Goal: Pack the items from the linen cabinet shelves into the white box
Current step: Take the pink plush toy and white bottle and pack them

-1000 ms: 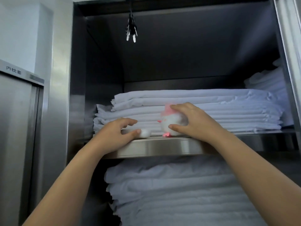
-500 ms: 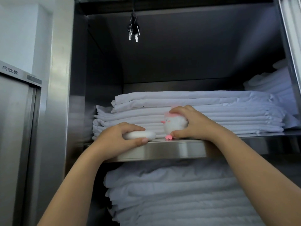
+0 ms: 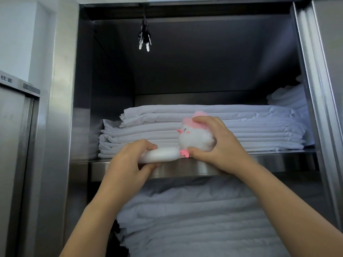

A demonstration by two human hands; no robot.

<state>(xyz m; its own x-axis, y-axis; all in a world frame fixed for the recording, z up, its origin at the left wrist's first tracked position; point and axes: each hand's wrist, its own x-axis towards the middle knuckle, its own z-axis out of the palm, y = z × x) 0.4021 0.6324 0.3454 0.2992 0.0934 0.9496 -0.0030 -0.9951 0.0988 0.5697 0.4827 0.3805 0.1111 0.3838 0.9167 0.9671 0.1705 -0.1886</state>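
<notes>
Head camera, looking up: we face an open stainless-steel linen cabinet, its lower compartment filled by a tall stack of folded white linen. On the shelf above lies a second stack of folded white sheets, with more white linen bunched at the far right. Both our bare arms reach up to the front edge of that shelf. Our right hand grasps a white plush toy with a pink tuft and pink feet, fingers curled over its top and thumb beneath, just in front of the sheets. Our left hand grips a smooth white oval object, fingers over it and thumb under, at the shelf lip. We cannot tell what that object is. Its right end touches the toy's pink foot. A small bunch of keys hangs from the cabinet's top edge, well above both hands.
</notes>
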